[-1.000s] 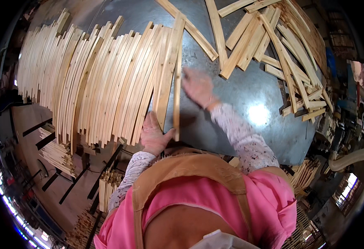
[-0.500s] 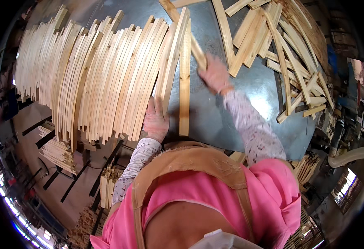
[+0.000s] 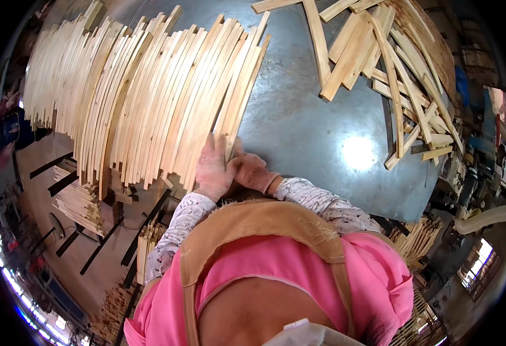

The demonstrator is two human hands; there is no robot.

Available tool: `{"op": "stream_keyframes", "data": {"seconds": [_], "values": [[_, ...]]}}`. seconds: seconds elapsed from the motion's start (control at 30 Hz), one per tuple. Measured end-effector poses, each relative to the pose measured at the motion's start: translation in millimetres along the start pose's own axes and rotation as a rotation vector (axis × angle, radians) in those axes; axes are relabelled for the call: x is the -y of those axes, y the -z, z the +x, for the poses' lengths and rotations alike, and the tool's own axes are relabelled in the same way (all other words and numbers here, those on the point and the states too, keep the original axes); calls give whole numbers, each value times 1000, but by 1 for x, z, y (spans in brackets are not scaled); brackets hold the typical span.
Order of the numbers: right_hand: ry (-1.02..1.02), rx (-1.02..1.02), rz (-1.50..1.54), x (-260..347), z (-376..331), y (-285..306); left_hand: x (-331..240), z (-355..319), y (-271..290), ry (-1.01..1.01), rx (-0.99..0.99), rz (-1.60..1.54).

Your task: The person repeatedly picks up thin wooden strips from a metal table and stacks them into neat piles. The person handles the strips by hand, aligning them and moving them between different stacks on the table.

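A long row of pale wooden strips [image 3: 166,98] stands side by side on the table, their near ends uneven. On the near ends at the row's right side rests my left hand [image 3: 214,173], fingers stretched out along the wood. My right hand [image 3: 255,172] is right against it, its fingers curled about the near end of the outermost wooden strip [image 3: 246,95]. Some of the right fingers are hidden behind the strip and my left hand. Both hands seem to wear thin pinkish gloves. A narrow gap shows between the last strips and the others.
The grey metal tabletop [image 3: 299,127] stretches to the right of the row. A loose heap of wooden pieces [image 3: 408,86] lies crosswise at the far right. Dark metal bars [image 3: 103,248] and a lower stack of strips [image 3: 77,202] are below the table at left.
My right hand has come left and toward me from the table's middle, where it held a strip. The strips that stood apart now lie against the row's right end.
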State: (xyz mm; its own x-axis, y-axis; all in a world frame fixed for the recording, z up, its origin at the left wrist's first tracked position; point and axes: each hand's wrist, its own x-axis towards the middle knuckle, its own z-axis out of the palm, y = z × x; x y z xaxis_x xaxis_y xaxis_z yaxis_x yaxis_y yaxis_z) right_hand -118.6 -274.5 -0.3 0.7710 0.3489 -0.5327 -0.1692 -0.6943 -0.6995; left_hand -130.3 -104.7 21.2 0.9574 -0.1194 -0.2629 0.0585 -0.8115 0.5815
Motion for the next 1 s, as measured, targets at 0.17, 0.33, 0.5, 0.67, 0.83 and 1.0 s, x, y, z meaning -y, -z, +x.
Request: {"op": "stream_keyframes", "data": {"seconds": [0.17, 0.33, 0.5, 0.67, 0.83, 1.0], "values": [[440, -274, -539, -55, 59, 84, 2, -4, -24, 70, 41, 293], [-22, -986, -655, -105, 118, 229, 13, -11, -30, -23, -9, 309], [-271, -702, -590, -142, 91, 243, 24, -18, -6, -47, 77, 529], [20, -786, 42, -152, 80, 261, 32, -12, -4, -96, 12, 445], [312, -436, -395, -42, 63, 277, -16, 101, 115, -285, -408, 523], [952, -420, -716, 2, 149, 298, 23, 184, 186, -229, -53, 559]]}}
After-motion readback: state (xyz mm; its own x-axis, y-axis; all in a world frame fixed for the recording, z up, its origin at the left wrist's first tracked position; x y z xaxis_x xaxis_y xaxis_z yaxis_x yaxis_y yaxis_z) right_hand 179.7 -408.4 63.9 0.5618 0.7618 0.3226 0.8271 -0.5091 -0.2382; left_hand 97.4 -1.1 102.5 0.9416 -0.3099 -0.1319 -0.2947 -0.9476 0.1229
